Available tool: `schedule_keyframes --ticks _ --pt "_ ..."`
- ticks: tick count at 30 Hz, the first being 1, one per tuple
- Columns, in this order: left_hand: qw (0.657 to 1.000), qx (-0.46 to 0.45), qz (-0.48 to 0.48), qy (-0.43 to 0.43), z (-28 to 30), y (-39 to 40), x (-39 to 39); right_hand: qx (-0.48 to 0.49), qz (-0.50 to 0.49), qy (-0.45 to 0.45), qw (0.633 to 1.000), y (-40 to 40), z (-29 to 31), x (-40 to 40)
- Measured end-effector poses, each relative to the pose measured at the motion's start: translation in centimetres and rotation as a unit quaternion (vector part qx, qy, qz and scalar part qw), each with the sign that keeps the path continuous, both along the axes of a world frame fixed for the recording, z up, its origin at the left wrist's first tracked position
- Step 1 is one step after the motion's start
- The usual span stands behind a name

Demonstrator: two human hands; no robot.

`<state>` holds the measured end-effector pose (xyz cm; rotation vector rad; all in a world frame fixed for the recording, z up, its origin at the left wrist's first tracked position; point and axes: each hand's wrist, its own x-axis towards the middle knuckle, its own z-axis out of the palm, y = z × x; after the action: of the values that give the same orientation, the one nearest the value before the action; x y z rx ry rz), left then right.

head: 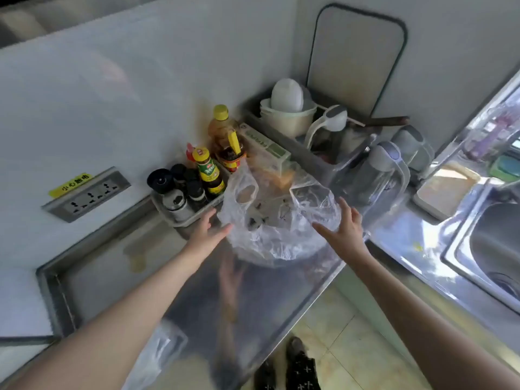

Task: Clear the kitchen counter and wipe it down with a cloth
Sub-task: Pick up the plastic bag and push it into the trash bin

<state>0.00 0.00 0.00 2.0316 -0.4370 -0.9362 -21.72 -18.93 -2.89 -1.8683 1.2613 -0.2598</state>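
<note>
A clear plastic bag (pixel 270 220) with dark bits inside sits on the steel counter (pixel 197 291) near the corner. My left hand (pixel 206 230) is open at the bag's left side, fingertips touching or almost touching it. My right hand (pixel 342 228) is open at the bag's right side, fingers spread against the plastic. Neither hand grips anything. No cloth is in view.
A tray of sauce bottles and shakers (pixel 194 190) stands left of the bag by the wall. Behind are a dish rack with bowls (pixel 292 119), a boxed item (pixel 266 144) and two kettles (pixel 382 170). A sink (pixel 495 249) is at right. Another plastic bag (pixel 157 358) lies at the counter's near edge.
</note>
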Motion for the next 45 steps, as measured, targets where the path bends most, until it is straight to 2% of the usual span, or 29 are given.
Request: schedule_keyframes --ticks 4,8,11,14,16,21,25,27,31,33,35,37,39,42,45 --pt "0.996 0.012 0.053 0.065 -2.1 -1.8 0.0 0.081 0.007 0.016 0.997 -0.7 -2.1 0.8" --pt "0.992 -0.007 0.083 0.093 -3.5 -3.8 -1.4 0.172 0.031 -0.054 0.983 -0.2 -3.2 2.5" --pt "0.99 -0.016 0.083 0.114 -3.9 -4.6 -3.4 0.25 0.024 -0.098 0.963 1.4 -3.4 4.2" --pt "0.976 -0.008 0.09 0.2 -4.2 -4.6 -5.5 0.337 0.039 -0.12 0.933 3.4 -3.4 5.8" --pt "0.97 -0.023 0.085 0.228 -4.1 -4.5 -6.9 0.367 0.06 -0.128 0.919 4.6 -3.5 6.5" --pt "0.964 -0.069 0.07 0.245 -3.4 -3.4 -8.8 0.328 0.1 -0.131 0.93 6.5 -2.7 6.4" --pt "0.95 -0.13 0.072 0.274 -2.4 -1.9 -9.8 0.291 0.058 -0.254 0.921 7.1 -0.6 4.1" --pt "0.954 -0.13 0.081 0.256 -1.6 -1.7 -10.9 0.259 0.025 -0.287 0.922 7.4 0.2 2.6" --pt "0.976 -0.078 0.029 0.199 -0.3 -1.2 -13.3 0.214 -0.044 -0.327 0.92 8.3 1.8 -1.6" --pt "0.981 -0.088 0.016 0.171 0.9 -0.8 -14.0 0.169 -0.061 -0.343 0.922 8.6 2.9 -4.6" --pt "0.979 -0.117 -0.074 0.151 2.2 -0.9 -14.3 0.125 -0.072 -0.347 0.927 8.9 4.2 -8.4" --pt "0.955 -0.134 -0.231 0.13 3.6 -1.4 -15.4 0.108 -0.074 -0.329 0.935 9.5 5.4 -12.5" --pt "0.913 -0.15 -0.369 0.089 5.1 -2.8 -17.8 0.086 -0.068 -0.288 0.951 10.2 6.4 -16.7" --pt "0.859 -0.131 -0.494 -0.017 6.7 -5.8 -23.5 0.039 -0.062 -0.198 0.977 11.5 7.4 -22.9" --pt "0.765 -0.149 -0.626 -0.035 6.4 -7.7 -30.5 0.01 -0.107 -0.139 0.984 13.0 8.0 -29.1"
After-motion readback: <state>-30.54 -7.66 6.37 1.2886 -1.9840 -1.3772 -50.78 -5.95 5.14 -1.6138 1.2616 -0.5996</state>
